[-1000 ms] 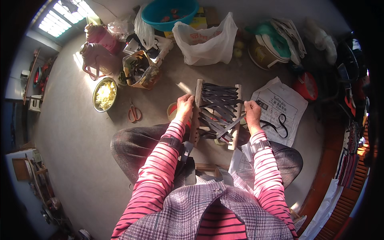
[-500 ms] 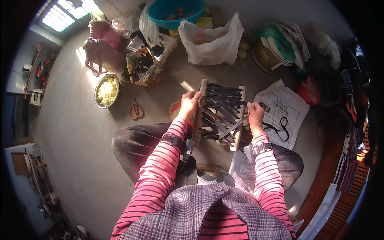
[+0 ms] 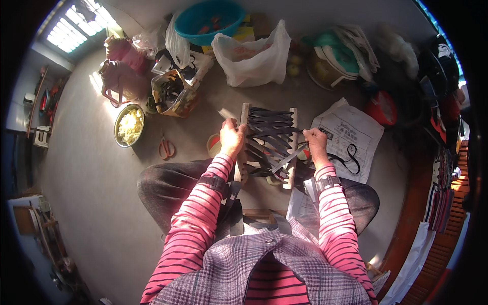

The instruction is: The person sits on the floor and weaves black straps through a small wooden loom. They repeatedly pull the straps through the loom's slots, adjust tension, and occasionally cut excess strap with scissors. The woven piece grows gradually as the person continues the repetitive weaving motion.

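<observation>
A grey concrete floor (image 3: 96, 203) spreads across most of the view. On it sits a person (image 3: 218, 259) in a checked vest and striped sleeves, with folded legs (image 3: 162, 185) to either side. Ahead and to the right, a flattened white sack (image 3: 363, 134) lies on the floor. Farther off, near the wall (image 3: 295, 10), stand a white plastic bag (image 3: 254, 71) with its mouth open and, behind it to the left, a blue basin (image 3: 203, 38) holding a few reddish things. Left of these stands a pinkish flask (image 3: 124, 81) with a handle.

The wooden frame (image 3: 244, 116) is in front of the person, between the two hands; whether its lower ends touch the floor cannot be told. Its two notched rails stand roughly parallel, and black strap (image 3: 277, 132) criss-crosses between them. A bowl (image 3: 137, 141) of pale yellow pieces sits well to the left, just in front of the flask.

The left hand (image 3: 232, 138) is closed around the frame's left rail. The right hand (image 3: 316, 145), just outside the right rail, has its fingertips together, pinching the strap. Between the bowl and the left hand lie orange-handled scissors (image 3: 166, 151). A loose black length curls on the sack.
</observation>
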`<state>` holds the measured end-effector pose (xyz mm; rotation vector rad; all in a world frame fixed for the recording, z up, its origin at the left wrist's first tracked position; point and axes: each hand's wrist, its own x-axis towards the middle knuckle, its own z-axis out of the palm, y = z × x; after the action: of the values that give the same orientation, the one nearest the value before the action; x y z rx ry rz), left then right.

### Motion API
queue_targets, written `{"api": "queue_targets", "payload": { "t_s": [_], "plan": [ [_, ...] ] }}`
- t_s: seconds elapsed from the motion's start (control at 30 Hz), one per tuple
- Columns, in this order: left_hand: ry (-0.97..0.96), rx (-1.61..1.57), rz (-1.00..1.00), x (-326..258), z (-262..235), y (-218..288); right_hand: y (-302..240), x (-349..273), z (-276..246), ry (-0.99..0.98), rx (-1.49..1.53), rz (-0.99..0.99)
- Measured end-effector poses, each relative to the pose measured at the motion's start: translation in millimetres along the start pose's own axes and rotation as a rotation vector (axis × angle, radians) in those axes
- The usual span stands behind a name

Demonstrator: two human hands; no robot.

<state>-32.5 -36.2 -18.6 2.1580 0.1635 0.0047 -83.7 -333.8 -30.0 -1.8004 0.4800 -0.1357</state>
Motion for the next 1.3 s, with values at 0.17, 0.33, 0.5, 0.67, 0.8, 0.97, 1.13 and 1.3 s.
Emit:
{"api": "queue_targets", "payload": {
  "t_s": [0.17, 0.33, 0.5, 0.67, 0.8, 0.97, 1.13, 1.3],
  "plan": [
    [0.169, 0.211, 0.307, -13.3, 3.2, 18.8, -7.5, -3.1, 1.3, 0.061, -0.037, 0.018],
    [0.049, 0.168, 0.458, -32.4, 18.4, 37.9, -25.5, -9.5, 1.7, 0.074, -0.041, 0.002],
    [-0.344, -0.117, 0.458, -50.0, 29.6, 46.6, -33.5, -28.5, 12.4, -0.018, 0.076, -0.014],
    [-0.498, -0.288, 0.324, -62.7, 36.0, 47.4, -38.0, -52.0, 31.8, -0.117, 0.04, 0.039],
    [-0.75, -0.355, 0.103, -61.0, 29.4, 48.7, -53.1, -72.5, 44.8, -0.096, -0.088, 0.063],
    [-1.025, -0.499, -0.188, -63.9, 20.6, 59.4, -66.4, -84.3, 49.4, -0.1, -0.188, -0.015],
    [-0.96, -0.367, -0.186, -64.4, 17.6, 56.7, -53.4, -76.0, 33.8, -0.168, -0.148, -0.047],
    [-0.94, -0.311, -0.089, -66.6, 17.6, 42.3, -60.3, -66.1, -16.5, 0.003, -0.502, -0.166]
  ]
}}
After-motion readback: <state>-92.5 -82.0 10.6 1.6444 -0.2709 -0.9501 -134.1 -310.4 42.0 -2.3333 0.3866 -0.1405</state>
